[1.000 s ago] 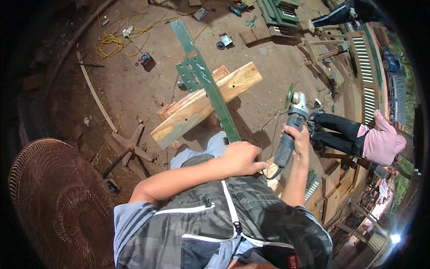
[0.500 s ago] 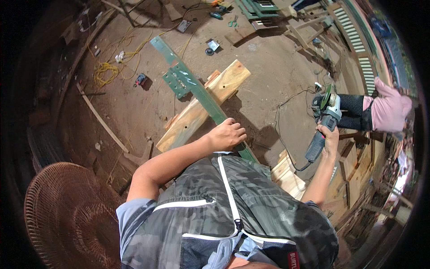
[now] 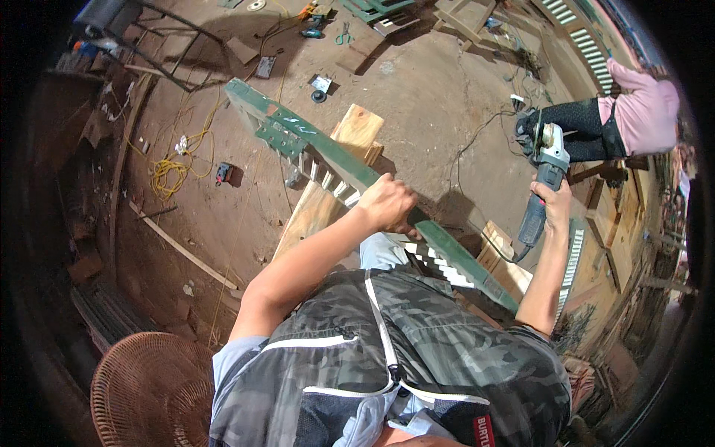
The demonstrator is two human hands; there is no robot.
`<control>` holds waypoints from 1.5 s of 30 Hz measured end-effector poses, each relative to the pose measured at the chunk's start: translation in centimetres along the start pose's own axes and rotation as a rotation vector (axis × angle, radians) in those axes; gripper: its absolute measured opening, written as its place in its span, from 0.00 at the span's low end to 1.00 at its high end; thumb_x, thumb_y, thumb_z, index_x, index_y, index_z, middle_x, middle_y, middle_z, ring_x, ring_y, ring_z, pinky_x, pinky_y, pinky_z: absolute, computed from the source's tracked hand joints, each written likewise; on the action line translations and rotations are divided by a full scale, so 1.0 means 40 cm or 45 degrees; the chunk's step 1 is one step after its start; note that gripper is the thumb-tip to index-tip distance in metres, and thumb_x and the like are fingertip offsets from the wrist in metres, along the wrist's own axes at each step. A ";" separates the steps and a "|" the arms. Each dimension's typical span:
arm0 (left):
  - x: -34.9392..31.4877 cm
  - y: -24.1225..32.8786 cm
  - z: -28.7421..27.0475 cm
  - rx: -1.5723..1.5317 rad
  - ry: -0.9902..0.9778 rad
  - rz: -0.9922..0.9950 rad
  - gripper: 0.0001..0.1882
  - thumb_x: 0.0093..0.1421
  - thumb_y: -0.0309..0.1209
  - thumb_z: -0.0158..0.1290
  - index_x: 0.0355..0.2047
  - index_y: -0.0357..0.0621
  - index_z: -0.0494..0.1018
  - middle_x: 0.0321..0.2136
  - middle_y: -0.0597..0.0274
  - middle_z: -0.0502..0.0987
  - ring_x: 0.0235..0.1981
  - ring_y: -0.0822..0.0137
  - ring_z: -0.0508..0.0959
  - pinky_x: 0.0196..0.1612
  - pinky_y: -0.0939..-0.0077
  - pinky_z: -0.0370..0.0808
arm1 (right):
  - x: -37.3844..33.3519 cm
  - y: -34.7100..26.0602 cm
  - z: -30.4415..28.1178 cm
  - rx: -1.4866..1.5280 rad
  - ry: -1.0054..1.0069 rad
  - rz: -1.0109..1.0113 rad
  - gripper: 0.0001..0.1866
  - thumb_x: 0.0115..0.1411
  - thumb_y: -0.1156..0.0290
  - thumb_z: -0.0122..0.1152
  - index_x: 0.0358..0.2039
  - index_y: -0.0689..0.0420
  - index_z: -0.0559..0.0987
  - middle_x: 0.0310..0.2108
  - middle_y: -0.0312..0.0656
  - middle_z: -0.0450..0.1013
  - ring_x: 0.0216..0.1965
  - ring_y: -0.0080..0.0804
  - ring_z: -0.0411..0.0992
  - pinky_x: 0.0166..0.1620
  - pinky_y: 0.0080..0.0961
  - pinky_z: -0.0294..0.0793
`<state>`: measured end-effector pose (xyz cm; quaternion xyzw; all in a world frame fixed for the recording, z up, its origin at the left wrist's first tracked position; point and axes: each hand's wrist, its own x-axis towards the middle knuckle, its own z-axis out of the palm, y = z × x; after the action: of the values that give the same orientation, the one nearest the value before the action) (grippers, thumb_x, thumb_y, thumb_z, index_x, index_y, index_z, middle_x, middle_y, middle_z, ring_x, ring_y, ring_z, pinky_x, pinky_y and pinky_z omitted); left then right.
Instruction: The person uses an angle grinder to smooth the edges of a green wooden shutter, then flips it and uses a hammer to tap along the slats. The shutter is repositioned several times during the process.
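Note:
My left hand (image 3: pixel 389 205) is closed round the edge of a green louvred shutter (image 3: pixel 462 257), which slants across in front of my body. Metal hinges (image 3: pixel 281 138) sit on its far left part, and pale slats show beneath the edge rail. At the right, my right hand (image 3: pixel 553 203) grips a grey angle grinder (image 3: pixel 551 177) by its body, with the disc end pointing away from me and held apart from the shutter. A thick wooden beam (image 3: pixel 357 128) lies under the shutter, partly hidden by it.
A person in a pink top (image 3: pixel 644 115) bends over at the right. The grinder's dark cord (image 3: pixel 477 141) loops over the floor. Yellow cable (image 3: pixel 170 177) lies coiled at the left, near a small dark tool (image 3: pixel 223 173). A round woven wicker piece (image 3: pixel 149 387) stands at lower left.
The shutter has tilted, so its slats now show, and its near end reaches further right. My left hand has moved slightly up and right with it. The grinder has turned more upright.

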<state>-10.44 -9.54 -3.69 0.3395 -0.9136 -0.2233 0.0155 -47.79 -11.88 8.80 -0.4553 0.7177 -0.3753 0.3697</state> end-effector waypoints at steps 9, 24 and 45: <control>0.249 -0.079 -0.054 -0.080 -0.356 -0.115 0.42 0.43 0.72 0.63 0.31 0.39 0.85 0.32 0.45 0.85 0.40 0.49 0.86 0.43 0.59 0.82 | 0.004 0.002 -0.104 -0.115 0.359 0.018 0.18 0.48 0.73 0.75 0.39 0.58 0.79 0.32 0.36 0.78 0.31 0.24 0.75 0.37 0.24 0.73; 0.414 -0.239 0.170 -0.111 -0.651 -0.245 0.47 0.48 0.75 0.58 0.42 0.38 0.85 0.46 0.51 0.84 0.54 0.54 0.81 0.57 0.56 0.75 | -0.211 0.119 -0.263 0.091 0.706 0.281 0.22 0.48 0.65 0.73 0.43 0.62 0.81 0.32 0.39 0.78 0.34 0.32 0.77 0.42 0.31 0.76; -0.197 0.037 0.485 0.132 -0.256 -0.364 0.57 0.56 0.48 0.66 0.76 0.42 0.45 0.78 0.53 0.39 0.77 0.47 0.42 0.74 0.33 0.44 | -0.786 0.345 -0.222 1.512 0.978 -0.010 0.26 0.53 0.65 0.66 0.50 0.64 0.74 0.40 0.45 0.74 0.39 0.38 0.76 0.43 0.34 0.81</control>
<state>-8.76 4.11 -19.57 0.4424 -0.8632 -0.2084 -0.1253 -50.92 23.38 6.63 -0.0146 0.4695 -0.8389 0.2748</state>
